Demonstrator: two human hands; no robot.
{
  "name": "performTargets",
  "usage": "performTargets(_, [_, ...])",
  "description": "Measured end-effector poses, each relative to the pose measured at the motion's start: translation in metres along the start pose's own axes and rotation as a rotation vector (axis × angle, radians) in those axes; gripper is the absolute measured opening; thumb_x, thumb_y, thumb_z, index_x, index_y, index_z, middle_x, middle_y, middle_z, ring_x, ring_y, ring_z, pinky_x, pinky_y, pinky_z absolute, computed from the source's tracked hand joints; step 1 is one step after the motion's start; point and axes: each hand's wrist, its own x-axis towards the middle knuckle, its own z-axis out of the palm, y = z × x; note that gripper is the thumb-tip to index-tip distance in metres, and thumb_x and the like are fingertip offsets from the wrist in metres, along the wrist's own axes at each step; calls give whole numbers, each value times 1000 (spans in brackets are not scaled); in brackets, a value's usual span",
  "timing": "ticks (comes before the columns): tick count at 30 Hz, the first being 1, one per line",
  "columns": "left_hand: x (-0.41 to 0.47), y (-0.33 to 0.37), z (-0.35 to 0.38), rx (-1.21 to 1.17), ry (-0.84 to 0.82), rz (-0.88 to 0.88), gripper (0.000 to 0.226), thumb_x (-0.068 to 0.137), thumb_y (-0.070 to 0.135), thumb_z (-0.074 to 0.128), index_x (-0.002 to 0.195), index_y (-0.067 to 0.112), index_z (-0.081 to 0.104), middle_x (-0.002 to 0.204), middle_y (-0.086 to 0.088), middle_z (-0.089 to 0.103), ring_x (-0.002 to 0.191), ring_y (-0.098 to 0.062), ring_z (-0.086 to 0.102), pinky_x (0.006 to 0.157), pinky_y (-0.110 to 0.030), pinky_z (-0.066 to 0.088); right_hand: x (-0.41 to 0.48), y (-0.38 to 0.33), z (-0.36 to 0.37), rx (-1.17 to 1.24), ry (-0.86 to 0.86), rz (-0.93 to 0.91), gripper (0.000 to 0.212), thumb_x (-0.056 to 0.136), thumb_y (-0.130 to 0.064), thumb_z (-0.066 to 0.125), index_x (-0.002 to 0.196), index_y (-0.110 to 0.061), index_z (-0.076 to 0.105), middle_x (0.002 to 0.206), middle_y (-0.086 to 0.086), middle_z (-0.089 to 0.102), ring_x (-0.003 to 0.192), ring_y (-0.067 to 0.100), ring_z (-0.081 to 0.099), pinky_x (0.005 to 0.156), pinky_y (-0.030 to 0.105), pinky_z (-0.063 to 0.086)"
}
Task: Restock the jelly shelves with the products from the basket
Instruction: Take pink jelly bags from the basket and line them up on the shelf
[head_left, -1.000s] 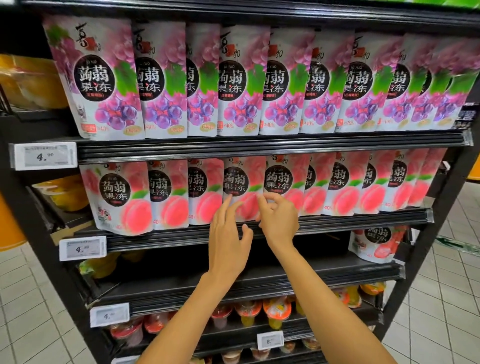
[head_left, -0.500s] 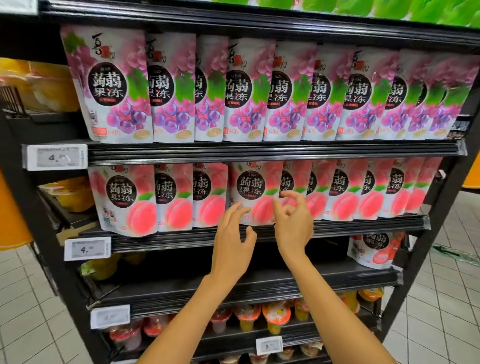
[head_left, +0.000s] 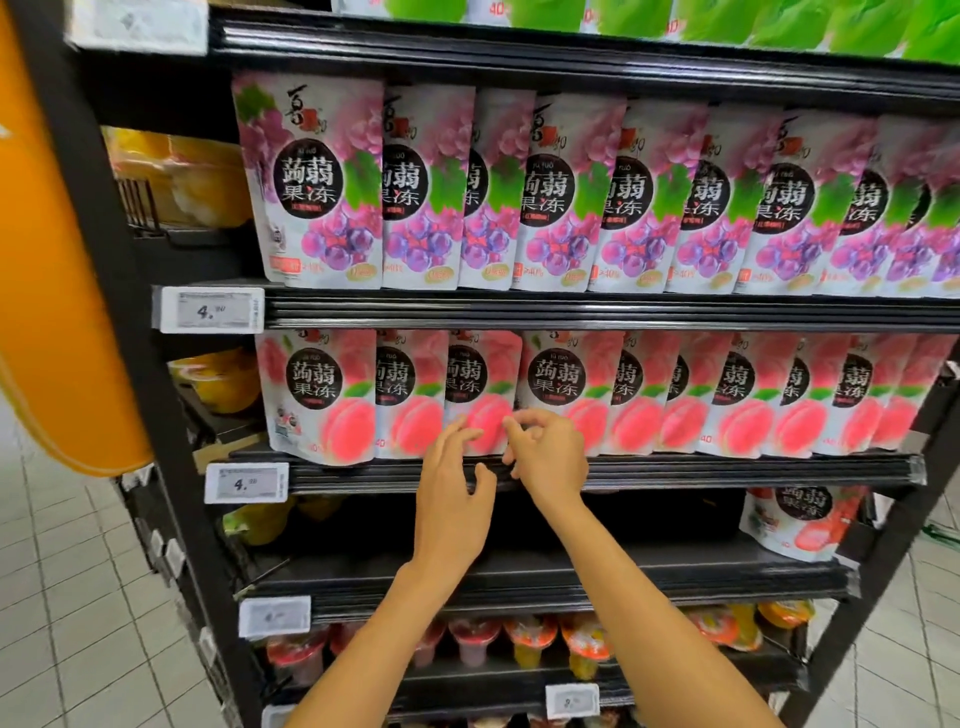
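Observation:
A row of peach jelly pouches (head_left: 556, 389) stands on the middle shelf (head_left: 727, 470). Grape jelly pouches (head_left: 550, 197) fill the shelf above. My left hand (head_left: 452, 493) reaches up with its fingers straight, the tips touching the lower part of the third peach pouch (head_left: 483, 374). My right hand (head_left: 550, 452) is beside it, its fingers curled at the seam between the third and fourth peach pouches. Whether it pinches a pouch edge is unclear. The basket is out of view.
The shelf below (head_left: 571, 566) holds a single strawberry pouch (head_left: 800, 519) at its right end. Jelly cups (head_left: 519, 639) stand on the lower shelf. Price tags (head_left: 247, 483) hang at the left shelf ends. Green pouches (head_left: 727, 21) line the top shelf. Tiled floor lies on both sides.
My right hand has moved left from the right edge of the front-facing peach pouch to its left edge. That pouch now stands in the row. My left hand stays near the third pouch.

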Motion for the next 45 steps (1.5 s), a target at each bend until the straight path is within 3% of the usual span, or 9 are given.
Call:
performTargets(4, [-7, 9, 13, -33, -73, 52, 33, 93, 14, 51, 125, 25, 53, 140, 15, 45, 133, -3, 37, 109, -26, 38, -2, 13, -21, -31, 85, 40, 13, 92, -37, 57, 86, -32, 67, 52, -7, 66, 58, 12, 66, 74, 36, 56])
performTargets(8, [-13, 16, 22, -76, -143, 63, 31, 94, 14, 51, 122, 26, 54, 136, 15, 45, 132, -4, 39, 110, -34, 39, -2, 20, -35, -60, 130, 15, 19, 93, -38, 59, 96, -26, 73, 50, -8, 64, 60, 10, 65, 68, 34, 56])
performTargets(11, [-14, 15, 14, -81, -96, 80, 30, 93, 13, 51, 119, 27, 56, 133, 17, 47, 130, 0, 39, 110, -27, 37, -4, 15, -32, -8, 197, -39, 16, 93, -37, 61, 85, -27, 70, 51, -9, 63, 57, 10, 64, 62, 34, 53])
performTargets(14, [-11, 8, -6, -58, 10, 91, 31, 92, 11, 53, 116, 30, 55, 132, 20, 46, 129, 5, 36, 107, -10, 29, -11, 2, -13, -14, 240, -110, 18, 93, -41, 59, 98, -26, 68, 51, -7, 62, 56, 8, 62, 55, 28, 47])
performTargets(19, [-4, -14, -45, 27, 105, 70, 30, 90, 7, 56, 116, 21, 57, 128, 17, 46, 119, 16, 33, 96, 1, 25, -24, -33, 41, -7, -57, -120, 27, 94, -45, 57, 110, -26, 67, 54, -5, 67, 47, 9, 62, 58, 34, 56])
performTargets(25, [-2, -30, -65, 39, 37, 21, 30, 92, 8, 53, 117, 24, 57, 133, 19, 43, 127, 7, 31, 91, 7, 20, -28, -41, 62, 57, -41, -39, 25, 95, -34, 56, 73, -29, 66, 50, -2, 63, 49, 20, 63, 63, 41, 58])
performTargets(30, [-5, -22, -48, 15, -82, 73, 28, 94, 13, 51, 117, 27, 56, 136, 19, 43, 132, 7, 31, 95, 5, 20, -26, -24, 39, -51, 39, -21, 25, 100, -38, 47, 105, -24, 67, 58, -2, 65, 62, 21, 67, 68, 37, 56])
performTargets(36, [-11, -11, -27, -52, -174, 90, 25, 93, 13, 52, 110, 29, 58, 144, 12, 41, 138, 0, 32, 107, -19, 35, -22, -11, 20, -116, 52, -54, 25, 100, -40, 46, 98, -26, 67, 63, -3, 65, 65, 21, 66, 68, 34, 53])
performTargets(45, [1, -29, -79, -71, 101, 118, 25, 91, 6, 54, 107, 23, 62, 125, 13, 52, 120, 6, 44, 94, -1, 30, -36, -30, 51, -19, 327, -148, 7, 95, -35, 56, 100, -32, 53, 53, -6, 59, 55, 7, 58, 54, 27, 39])
